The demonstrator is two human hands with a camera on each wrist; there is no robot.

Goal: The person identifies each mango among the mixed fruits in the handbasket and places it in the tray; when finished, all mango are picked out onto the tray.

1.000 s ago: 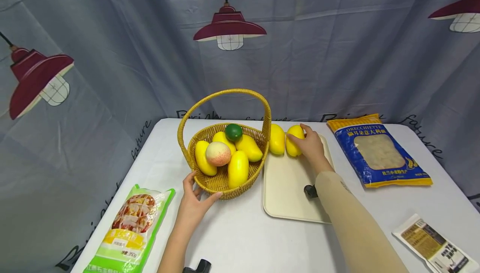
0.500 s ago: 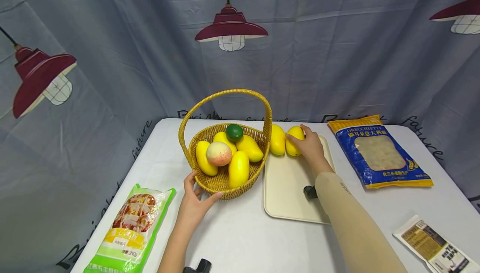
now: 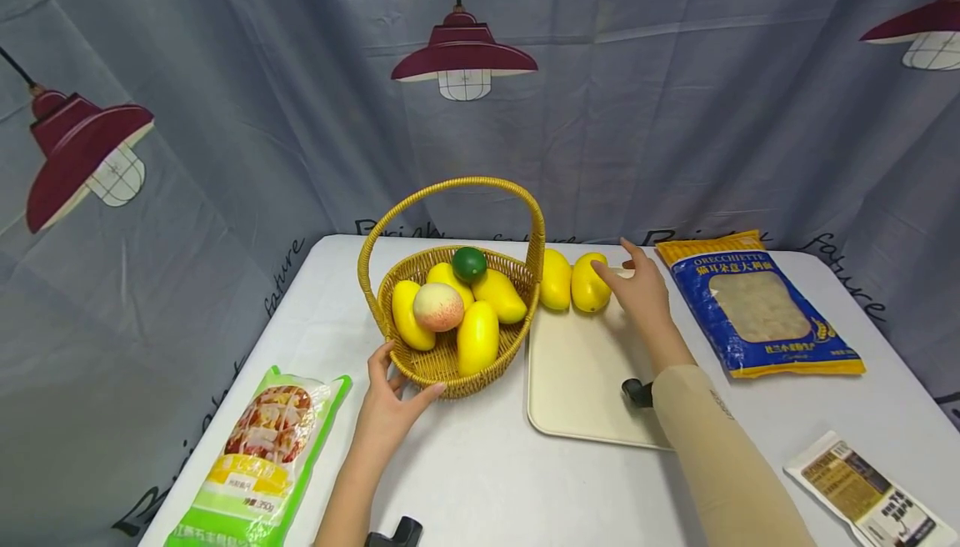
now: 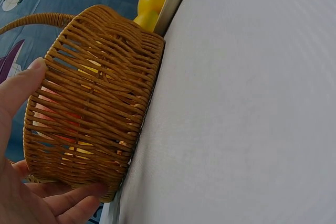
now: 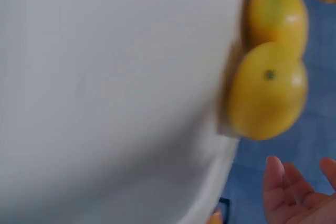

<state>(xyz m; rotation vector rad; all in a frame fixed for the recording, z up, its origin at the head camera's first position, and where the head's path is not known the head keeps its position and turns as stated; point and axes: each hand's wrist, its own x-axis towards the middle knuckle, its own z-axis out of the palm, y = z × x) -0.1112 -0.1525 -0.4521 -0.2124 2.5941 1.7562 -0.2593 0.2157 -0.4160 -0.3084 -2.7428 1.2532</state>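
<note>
My left hand (image 3: 390, 405) rests spread against the near left side of a wicker basket (image 3: 375, 297). Up close in the left wrist view, its thumb lies at the basket's rim and the other fingers along the lower wall. A peach (image 3: 438, 308), a dark green fruit (image 3: 468, 264) and several yellow mangoes (image 3: 477, 338) lie inside. Two more mangoes sit side by side at the far end of a cream tray (image 3: 581, 388). Just right of the right-hand mango (image 3: 590, 283), my right hand (image 3: 639, 288) hovers, fingers apart with nothing between them.
A green snack bag (image 3: 258, 455) lies at the left of the white table (image 3: 480, 480). At the right are a blue and yellow orecchiette bag (image 3: 757, 305) and a small brown and white packet (image 3: 870, 489). A grey curtain (image 3: 600, 138) hangs behind.
My right hand has let go of the right-hand mango and moved a little to the right. The mango stays on the tray. My left hand keeps its place at the basket.
</note>
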